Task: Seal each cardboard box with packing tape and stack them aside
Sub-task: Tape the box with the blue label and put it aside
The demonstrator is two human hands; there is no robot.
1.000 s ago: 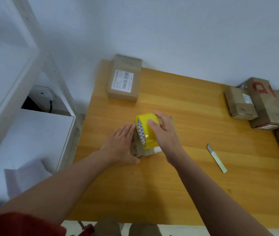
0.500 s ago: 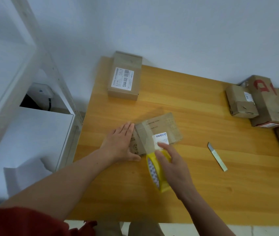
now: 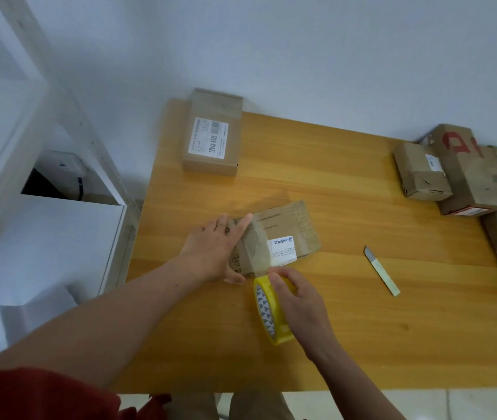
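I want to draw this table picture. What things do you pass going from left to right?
First the white shelf, then the box with the white label, yellow tape roll, small blade, pile of brown boxes.

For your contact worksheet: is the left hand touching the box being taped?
Touching. The head view shows the left hand pressed flat on the cardboard box, fingers overlapping its left end.

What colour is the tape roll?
Yellow tape roll, its inside white with dark triangles; head view shows it best.
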